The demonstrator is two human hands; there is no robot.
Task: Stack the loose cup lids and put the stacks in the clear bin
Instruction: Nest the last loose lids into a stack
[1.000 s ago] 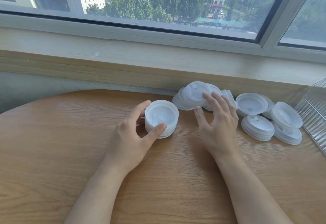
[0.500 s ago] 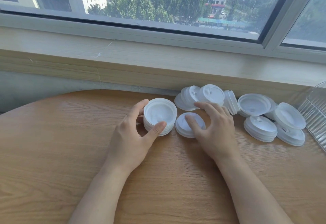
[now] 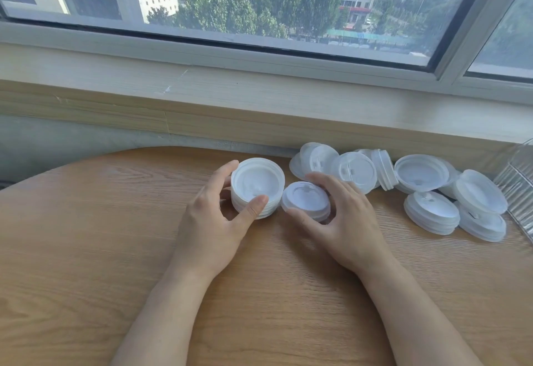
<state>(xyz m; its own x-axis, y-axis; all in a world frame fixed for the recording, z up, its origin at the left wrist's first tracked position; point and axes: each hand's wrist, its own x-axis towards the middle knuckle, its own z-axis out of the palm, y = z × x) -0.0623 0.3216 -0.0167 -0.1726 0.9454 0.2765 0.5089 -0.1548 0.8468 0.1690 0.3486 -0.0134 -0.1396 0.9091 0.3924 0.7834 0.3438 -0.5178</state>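
Observation:
A stack of white cup lids [image 3: 257,185], undersides up, stands on the wooden table [image 3: 86,235]; my left hand [image 3: 219,218] grips it between thumb and fingers. Right beside the stack lies a small pile of white lids [image 3: 305,199], top side up, and my right hand [image 3: 343,221] holds it with thumb and fingers around its rim. More loose lids [image 3: 354,169] lie scattered along the table's far edge toward the right. Only a corner of the clear bin [image 3: 519,186] shows at the right edge.
A pale wooden windowsill [image 3: 259,106] runs behind the table, with a window above it. Further lids [image 3: 431,212] rest close to the bin at the right.
My right hand pulled lids out of the loose heap toward me and to the left, setting them down beside the stack. My left hand kept its grip on the stack.

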